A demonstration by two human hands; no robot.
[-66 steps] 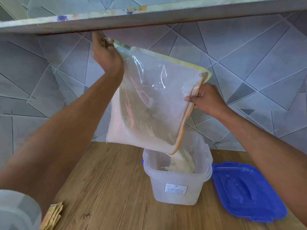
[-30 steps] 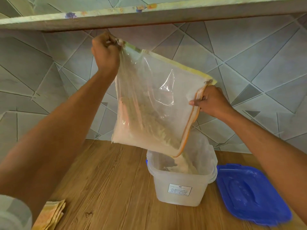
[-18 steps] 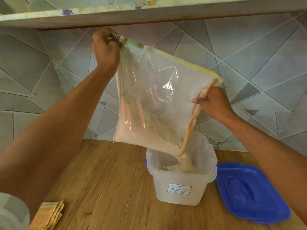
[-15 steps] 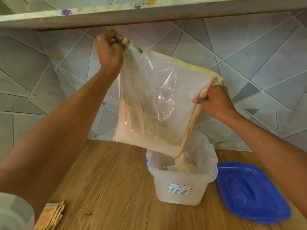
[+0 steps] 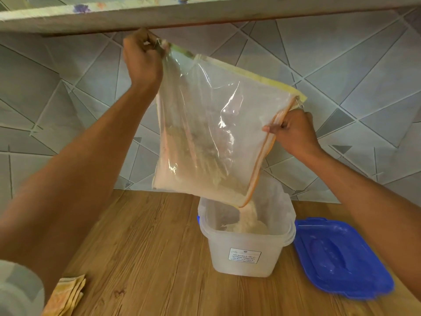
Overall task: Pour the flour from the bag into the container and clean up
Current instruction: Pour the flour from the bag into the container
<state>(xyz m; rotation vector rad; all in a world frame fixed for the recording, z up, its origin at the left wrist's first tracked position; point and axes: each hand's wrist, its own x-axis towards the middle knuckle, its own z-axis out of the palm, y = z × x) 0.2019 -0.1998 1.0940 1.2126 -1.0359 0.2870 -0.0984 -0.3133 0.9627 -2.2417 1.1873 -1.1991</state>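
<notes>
Flour runs from the low corner of the clear plastic zip bag [image 5: 211, 137], which I hold tilted over the translucent white plastic container [image 5: 247, 252].

My left hand [image 5: 142, 61] is clenched on the bag's high corner, just under the edge of the shelf [image 5: 205, 18], so there is almost no room above that grip. My right hand [image 5: 293, 133] pinches the orange-trimmed open edge partway down, lower than my left. The pale flour [image 5: 247, 221] falls from the bottom corner, below my right hand, into the open container, whose rim sits just under the bag's tip. The container stands on the wooden counter [image 5: 148, 258], close to the grey tiled wall [image 5: 57, 99]. Below my right forearm the blue plastic lid [image 5: 339, 258] lies flat just beside the container. Under my left arm the counter is bare out to a folded yellow cloth [image 5: 66, 295] at its near edge.
</notes>
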